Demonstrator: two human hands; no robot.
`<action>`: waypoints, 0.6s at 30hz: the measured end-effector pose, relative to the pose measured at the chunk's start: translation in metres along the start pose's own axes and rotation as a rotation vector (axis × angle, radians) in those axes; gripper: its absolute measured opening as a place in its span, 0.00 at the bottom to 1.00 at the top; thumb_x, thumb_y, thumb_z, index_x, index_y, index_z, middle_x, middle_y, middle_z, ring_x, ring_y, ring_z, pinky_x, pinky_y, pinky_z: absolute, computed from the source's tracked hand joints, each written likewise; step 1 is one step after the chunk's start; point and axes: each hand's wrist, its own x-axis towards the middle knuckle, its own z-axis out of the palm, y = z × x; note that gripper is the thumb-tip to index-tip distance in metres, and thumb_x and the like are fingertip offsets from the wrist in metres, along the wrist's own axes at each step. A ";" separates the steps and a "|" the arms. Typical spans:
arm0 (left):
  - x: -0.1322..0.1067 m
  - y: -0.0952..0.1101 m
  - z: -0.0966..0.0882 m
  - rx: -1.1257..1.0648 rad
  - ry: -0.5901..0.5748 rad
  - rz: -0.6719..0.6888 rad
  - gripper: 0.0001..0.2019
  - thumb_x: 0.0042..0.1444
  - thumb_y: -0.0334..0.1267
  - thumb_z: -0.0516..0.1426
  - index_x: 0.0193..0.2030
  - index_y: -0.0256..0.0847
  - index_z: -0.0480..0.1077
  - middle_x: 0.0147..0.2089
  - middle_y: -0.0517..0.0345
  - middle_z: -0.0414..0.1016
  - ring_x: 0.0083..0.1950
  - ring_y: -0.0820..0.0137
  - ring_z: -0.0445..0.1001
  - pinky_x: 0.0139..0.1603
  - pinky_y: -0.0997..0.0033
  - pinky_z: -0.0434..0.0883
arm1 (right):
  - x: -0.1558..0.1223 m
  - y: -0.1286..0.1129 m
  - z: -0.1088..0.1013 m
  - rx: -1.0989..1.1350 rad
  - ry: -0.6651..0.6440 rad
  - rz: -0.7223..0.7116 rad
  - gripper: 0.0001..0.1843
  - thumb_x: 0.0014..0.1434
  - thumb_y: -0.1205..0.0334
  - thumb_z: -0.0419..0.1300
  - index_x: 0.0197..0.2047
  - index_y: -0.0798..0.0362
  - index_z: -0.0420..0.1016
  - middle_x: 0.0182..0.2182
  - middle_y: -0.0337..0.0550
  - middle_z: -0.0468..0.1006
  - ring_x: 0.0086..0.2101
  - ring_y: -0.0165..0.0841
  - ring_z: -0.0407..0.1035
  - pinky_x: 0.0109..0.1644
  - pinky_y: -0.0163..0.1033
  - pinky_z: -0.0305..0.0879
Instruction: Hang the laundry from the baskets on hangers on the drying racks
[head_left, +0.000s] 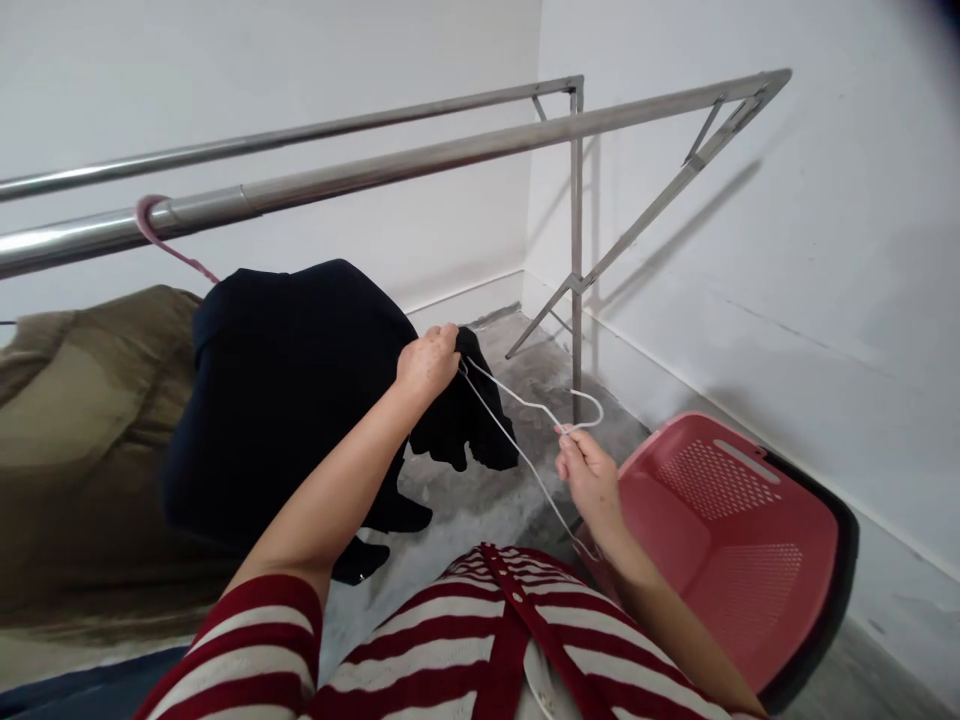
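My left hand (429, 362) is closed around a small black garment (465, 420) that droops below it, together with one end of a white wire hanger (517, 440). My right hand (589, 472) pinches the same hanger near its hook. Both hands are held below the front steel rail (420, 165) of a drying rack. A dark navy garment (277, 380) hangs from that rail on a pink hanger (161, 240), just left of my left hand.
An olive-brown cloth (82, 440) hangs at the left. A second steel rail (300, 135) runs behind the first. A pink laundry basket (720, 530) stands on the concrete floor at my right, close to the white wall (787, 250).
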 end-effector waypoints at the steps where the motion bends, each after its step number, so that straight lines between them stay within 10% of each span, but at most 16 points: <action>1: -0.003 0.003 0.003 0.020 0.003 0.010 0.15 0.58 0.35 0.47 0.50 0.39 0.64 0.47 0.47 0.72 0.43 0.61 0.74 0.37 0.67 0.69 | -0.001 0.003 0.011 -0.003 0.028 -0.017 0.16 0.60 0.51 0.51 0.42 0.54 0.71 0.15 0.31 0.60 0.18 0.26 0.56 0.25 0.33 0.55; 7: -0.019 -0.001 0.014 0.027 0.055 -0.014 0.15 0.61 0.34 0.43 0.49 0.40 0.66 0.43 0.49 0.72 0.40 0.62 0.75 0.32 0.69 0.68 | -0.004 0.023 0.055 0.016 -0.137 -0.029 0.17 0.60 0.51 0.51 0.42 0.54 0.72 0.15 0.30 0.60 0.18 0.26 0.56 0.25 0.33 0.55; 18: -0.085 0.016 0.056 -0.187 0.067 -0.069 0.16 0.65 0.41 0.42 0.46 0.39 0.67 0.46 0.48 0.74 0.43 0.66 0.75 0.36 0.72 0.69 | 0.004 0.021 0.038 0.083 0.024 -0.132 0.15 0.61 0.53 0.52 0.42 0.54 0.72 0.17 0.31 0.61 0.19 0.25 0.57 0.25 0.32 0.55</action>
